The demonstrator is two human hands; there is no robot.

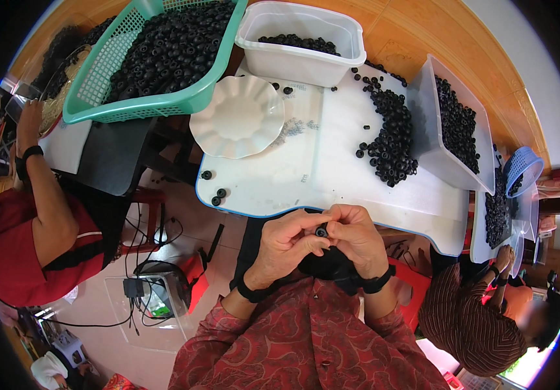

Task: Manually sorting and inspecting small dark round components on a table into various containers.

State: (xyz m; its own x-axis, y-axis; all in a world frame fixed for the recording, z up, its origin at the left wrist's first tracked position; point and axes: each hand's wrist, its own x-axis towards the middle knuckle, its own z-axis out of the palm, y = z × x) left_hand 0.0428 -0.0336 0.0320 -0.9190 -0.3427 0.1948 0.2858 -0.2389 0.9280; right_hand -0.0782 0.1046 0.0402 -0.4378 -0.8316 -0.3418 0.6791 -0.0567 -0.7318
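Note:
Between my hands, just off the near edge of the white table (pixel 260 185), is a small black ring-shaped part (pixel 321 231) with a hole in its middle. My left hand (pixel 286 244) pinches it between thumb and forefinger. From the other side, my right hand (pixel 356 237) has its thumb and fingertips closed against the same part. Three similar black parts lie near the table's left edge, and a heap of loose black parts (pixel 393 140) spreads over its right half. What the parts are for does not show.
A green basket (pixel 198 97) full of black parts stands far left, beside a scalloped white plate (pixel 237 117). Behind are a white tub (pixel 299 65) and, at right, a translucent bin (pixel 432 130). Co-workers sit on both sides; cables (pixel 133 286) lie on the floor at left.

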